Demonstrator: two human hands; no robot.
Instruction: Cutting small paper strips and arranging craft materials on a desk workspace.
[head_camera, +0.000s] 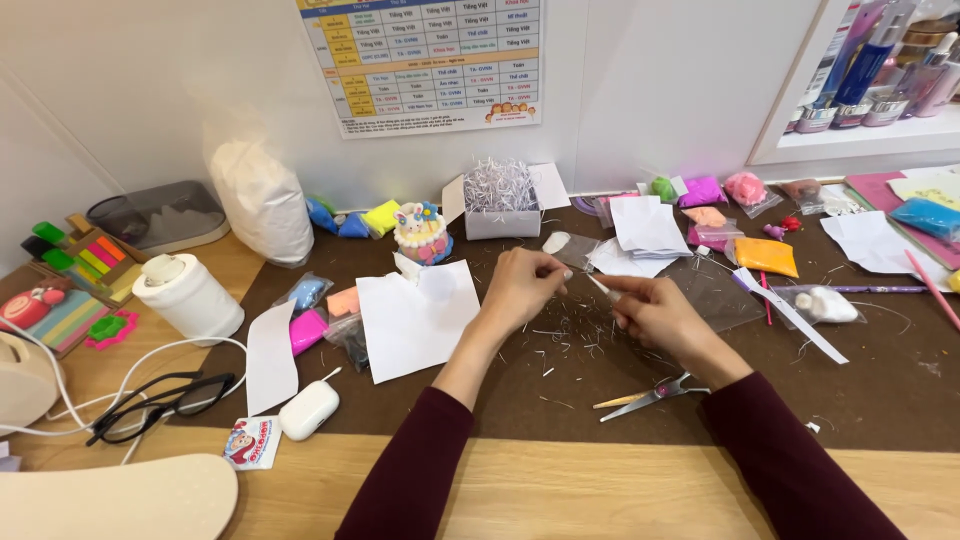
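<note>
Both hands, left (520, 285) and right (655, 310), pinch a thin white strip (598, 285) above the brown mat (880, 390) (shreds scattered beneath), orange packet (766, 257) right, colour-gridded wall chart (425, 62) behind.

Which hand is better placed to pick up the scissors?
Probably the right hand. The scissors lie just below its wrist on the brown mat, while the left hand is farther off. Both hands' fingers are pinching a thin white strip.
</note>
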